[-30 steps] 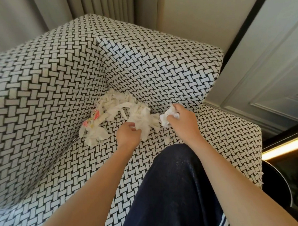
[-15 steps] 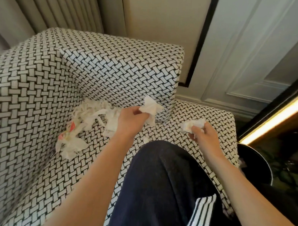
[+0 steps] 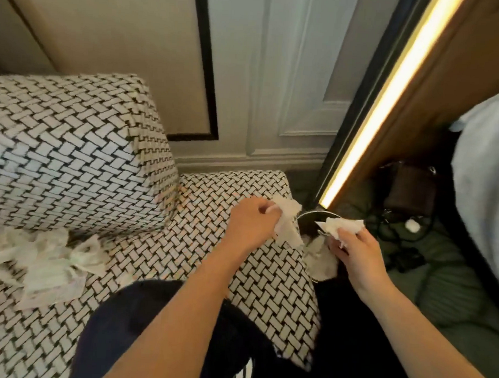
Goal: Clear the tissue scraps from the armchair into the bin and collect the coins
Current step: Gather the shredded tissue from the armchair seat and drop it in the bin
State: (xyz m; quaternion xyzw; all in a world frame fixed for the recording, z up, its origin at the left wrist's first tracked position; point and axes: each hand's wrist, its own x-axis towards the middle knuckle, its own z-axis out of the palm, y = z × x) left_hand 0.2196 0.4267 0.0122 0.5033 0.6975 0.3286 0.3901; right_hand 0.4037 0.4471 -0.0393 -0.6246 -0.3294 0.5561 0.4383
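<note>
My left hand [image 3: 251, 221] grips a crumpled white tissue scrap [image 3: 287, 222] at the right edge of the black-and-white woven armchair [image 3: 256, 277]. Over the round black bin [image 3: 317, 214] beside the chair, my right hand [image 3: 354, 250] pinches another white tissue scrap [image 3: 341, 225]. White tissue [image 3: 321, 259] lies inside the bin. A pile of torn tissue scraps [image 3: 42, 258] remains on the seat at the far left, near the backrest. No coins are visible.
My knee in dark trousers [image 3: 140, 315] rests on the seat. A white panelled wall [image 3: 275, 90] stands behind the chair, and a lit strip [image 3: 383, 100] runs down a wooden panel. Dark cables and a bag [image 3: 408, 193] lie on the green floor to the right.
Both hands have carried their tissue scraps to the right, off the seat's middle and to the bin. The view has swung right, so the scrap pile now sits at the left edge.
</note>
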